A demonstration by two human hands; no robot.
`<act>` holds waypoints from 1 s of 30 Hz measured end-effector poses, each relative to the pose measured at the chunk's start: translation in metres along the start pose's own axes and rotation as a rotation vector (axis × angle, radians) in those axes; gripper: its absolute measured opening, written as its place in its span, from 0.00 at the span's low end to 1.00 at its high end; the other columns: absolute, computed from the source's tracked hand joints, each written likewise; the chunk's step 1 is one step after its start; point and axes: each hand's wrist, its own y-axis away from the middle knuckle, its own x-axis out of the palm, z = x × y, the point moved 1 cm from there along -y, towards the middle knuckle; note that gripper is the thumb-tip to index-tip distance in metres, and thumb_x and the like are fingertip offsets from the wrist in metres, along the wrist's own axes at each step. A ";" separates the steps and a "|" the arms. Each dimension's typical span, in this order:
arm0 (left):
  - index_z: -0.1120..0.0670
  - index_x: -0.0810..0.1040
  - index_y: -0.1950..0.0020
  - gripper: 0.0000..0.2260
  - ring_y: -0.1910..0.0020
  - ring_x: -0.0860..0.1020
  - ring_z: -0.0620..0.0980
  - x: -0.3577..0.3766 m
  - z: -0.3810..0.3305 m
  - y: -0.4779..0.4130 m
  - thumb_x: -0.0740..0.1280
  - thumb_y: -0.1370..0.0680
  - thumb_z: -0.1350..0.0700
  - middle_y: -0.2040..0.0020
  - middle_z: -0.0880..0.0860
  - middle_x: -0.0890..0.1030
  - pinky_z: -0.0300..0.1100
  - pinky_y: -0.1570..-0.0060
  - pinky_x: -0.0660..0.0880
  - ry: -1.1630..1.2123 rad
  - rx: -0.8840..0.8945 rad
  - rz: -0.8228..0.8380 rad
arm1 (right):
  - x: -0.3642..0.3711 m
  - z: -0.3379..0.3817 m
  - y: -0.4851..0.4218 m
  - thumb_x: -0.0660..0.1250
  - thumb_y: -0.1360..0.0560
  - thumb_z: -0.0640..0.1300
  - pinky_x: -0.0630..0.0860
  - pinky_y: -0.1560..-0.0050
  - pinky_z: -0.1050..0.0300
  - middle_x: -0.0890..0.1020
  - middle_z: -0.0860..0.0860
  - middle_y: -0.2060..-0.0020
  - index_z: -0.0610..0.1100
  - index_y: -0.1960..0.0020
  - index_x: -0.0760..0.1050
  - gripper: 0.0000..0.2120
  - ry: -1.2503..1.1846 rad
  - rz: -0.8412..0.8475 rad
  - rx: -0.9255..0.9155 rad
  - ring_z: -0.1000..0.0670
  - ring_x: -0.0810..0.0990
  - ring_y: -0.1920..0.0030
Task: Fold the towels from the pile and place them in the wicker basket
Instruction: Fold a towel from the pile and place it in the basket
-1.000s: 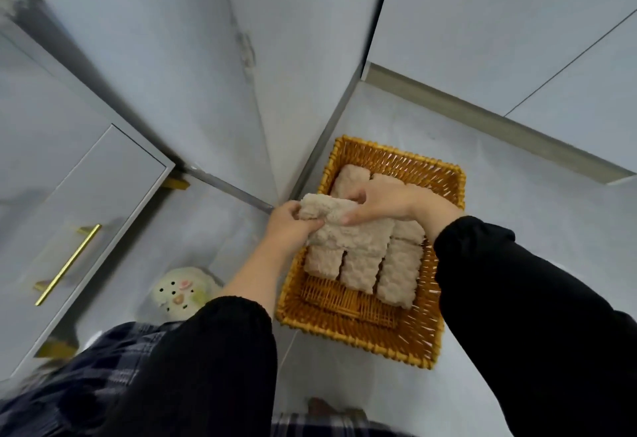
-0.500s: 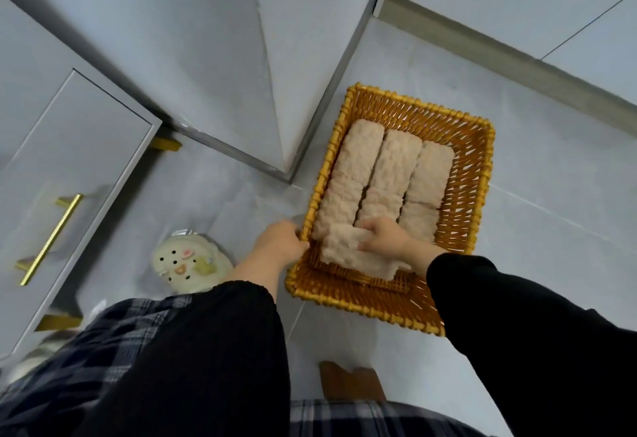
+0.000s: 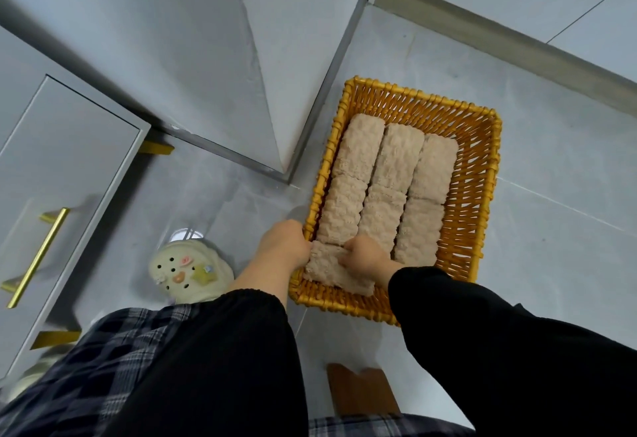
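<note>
The right hand (image 3: 367,259) is curled round a folded towel (image 3: 327,273); the left hand (image 3: 284,247) is set at its end, grip not discernible; the towel is laid across the near end of the basket (image 3: 489,195), against six other towels (image 3: 382,178)

head-worn camera, looking steeply down, close over wicker basket (image 3: 479,174) on floor (image 3: 551,264)

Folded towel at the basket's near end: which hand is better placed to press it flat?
Probably the right hand: it sits atop the folded towel in the wicker basket; the left hand only grips its end.
</note>
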 end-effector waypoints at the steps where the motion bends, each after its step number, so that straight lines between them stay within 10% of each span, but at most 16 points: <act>1: 0.56 0.75 0.50 0.06 0.48 0.76 0.57 0.000 0.000 0.000 0.63 0.21 0.54 0.49 0.57 0.78 0.43 0.56 0.69 0.003 0.003 -0.002 | 0.002 0.000 0.001 0.64 0.23 0.43 0.67 0.67 0.59 0.75 0.48 0.67 0.42 0.64 0.74 0.11 0.075 -0.057 -0.025 0.50 0.72 0.66; 7: 0.58 0.78 0.46 0.09 0.47 0.77 0.57 -0.001 0.000 0.001 0.64 0.21 0.54 0.47 0.57 0.79 0.46 0.51 0.73 0.025 -0.003 -0.015 | -0.004 -0.009 0.013 0.76 0.36 0.44 0.64 0.75 0.58 0.76 0.46 0.65 0.40 0.59 0.75 0.13 0.744 -0.407 -0.583 0.46 0.75 0.68; 12: 0.58 0.79 0.48 0.08 0.49 0.77 0.57 0.000 0.003 -0.002 0.65 0.22 0.54 0.49 0.57 0.79 0.45 0.54 0.72 0.035 -0.001 -0.005 | -0.013 -0.031 0.008 0.66 0.28 0.45 0.76 0.47 0.48 0.79 0.43 0.44 0.42 0.46 0.79 0.12 1.014 -0.292 -1.049 0.41 0.78 0.45; 16: 0.57 0.78 0.46 0.09 0.47 0.77 0.57 0.000 0.004 -0.002 0.65 0.22 0.53 0.47 0.58 0.79 0.44 0.54 0.71 0.017 0.014 -0.019 | -0.014 -0.035 0.002 0.65 0.27 0.52 0.52 0.26 0.38 0.67 0.47 0.27 0.50 0.28 0.67 0.28 1.289 -0.138 -0.955 0.43 0.61 0.26; 21: 0.58 0.78 0.43 0.11 0.47 0.77 0.57 0.000 0.005 -0.003 0.65 0.21 0.53 0.46 0.58 0.79 0.46 0.51 0.72 0.014 0.020 -0.030 | 0.001 -0.021 -0.002 0.54 0.20 0.51 0.29 0.34 0.37 0.46 0.45 0.22 0.50 0.22 0.46 0.30 1.454 -0.103 -0.790 0.42 0.42 0.23; 30: 0.58 0.78 0.45 0.10 0.47 0.77 0.57 -0.001 0.005 -0.004 0.65 0.21 0.54 0.47 0.58 0.79 0.48 0.49 0.74 0.002 0.026 -0.030 | -0.013 -0.026 0.008 0.62 0.28 0.57 0.47 0.29 0.37 0.63 0.41 0.26 0.43 0.27 0.63 0.34 1.196 -0.192 -0.897 0.41 0.60 0.26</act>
